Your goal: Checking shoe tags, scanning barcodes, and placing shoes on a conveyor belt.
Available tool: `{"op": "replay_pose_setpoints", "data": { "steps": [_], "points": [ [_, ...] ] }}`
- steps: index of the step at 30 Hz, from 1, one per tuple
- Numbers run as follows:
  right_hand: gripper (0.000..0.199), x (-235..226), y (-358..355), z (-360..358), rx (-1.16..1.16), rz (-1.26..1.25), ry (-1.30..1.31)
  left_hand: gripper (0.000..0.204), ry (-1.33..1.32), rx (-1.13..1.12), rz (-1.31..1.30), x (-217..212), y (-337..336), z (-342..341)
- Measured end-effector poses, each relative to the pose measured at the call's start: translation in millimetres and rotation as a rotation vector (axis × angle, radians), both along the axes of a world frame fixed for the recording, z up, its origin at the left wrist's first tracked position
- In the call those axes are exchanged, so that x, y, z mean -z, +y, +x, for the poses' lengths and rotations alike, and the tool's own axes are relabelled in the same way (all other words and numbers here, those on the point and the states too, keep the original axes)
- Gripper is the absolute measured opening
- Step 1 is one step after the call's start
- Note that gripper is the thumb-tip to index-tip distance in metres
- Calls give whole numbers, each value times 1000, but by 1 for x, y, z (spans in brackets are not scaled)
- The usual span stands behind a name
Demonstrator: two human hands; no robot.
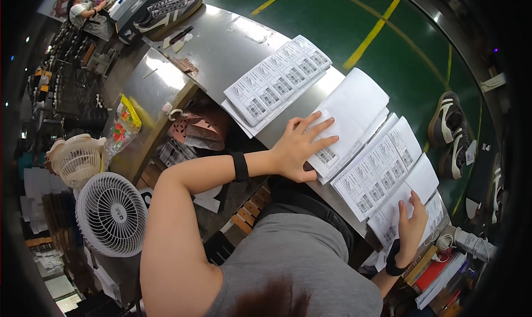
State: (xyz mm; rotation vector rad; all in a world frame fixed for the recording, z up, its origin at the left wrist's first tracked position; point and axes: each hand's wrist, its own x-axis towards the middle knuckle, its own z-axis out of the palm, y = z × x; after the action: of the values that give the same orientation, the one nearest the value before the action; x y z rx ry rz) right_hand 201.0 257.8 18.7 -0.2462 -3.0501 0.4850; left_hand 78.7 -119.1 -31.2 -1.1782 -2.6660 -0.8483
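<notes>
My left hand lies flat, fingers spread, on a pile of folded white sheets on the steel table. A black band sits on that wrist. My right hand pinches the near edge of a white label sheet, which lies over another sheet of printed labels. A black watch is on the right wrist. Farther left on the table lies a separate stack of printed label sheets.
Dark sneakers lie on the green belt at the right, another pair at the table's far end. Two white fans and a candy bag are at my left. A person works far off. Tape rolls and red booklets sit near my right wrist.
</notes>
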Motion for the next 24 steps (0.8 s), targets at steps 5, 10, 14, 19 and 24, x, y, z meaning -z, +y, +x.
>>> {"op": "replay_pose_setpoints", "data": {
  "steps": [5, 10, 14, 19, 24],
  "points": [
    [43, 9, -18, -1, 72, 28, -74, 81, -27, -29, 6, -2, 0, 3],
    [44, 18, -25, -3, 120, 136, -114, 83, -41, -8, 68, 3, 1, 1],
    [45, 12, -25, -15, 93, 162, -170, 89, -40, 8, 62, 8, -8, 5],
    [46, -28, -44, -36, -27, 363, -411, 89, -69, 33, 72, 15, -5, 6],
    [50, -25, -43, -37, -19, 366, -322, 90, -65, 43, 59, 14, -5, 8]
  ]
}}
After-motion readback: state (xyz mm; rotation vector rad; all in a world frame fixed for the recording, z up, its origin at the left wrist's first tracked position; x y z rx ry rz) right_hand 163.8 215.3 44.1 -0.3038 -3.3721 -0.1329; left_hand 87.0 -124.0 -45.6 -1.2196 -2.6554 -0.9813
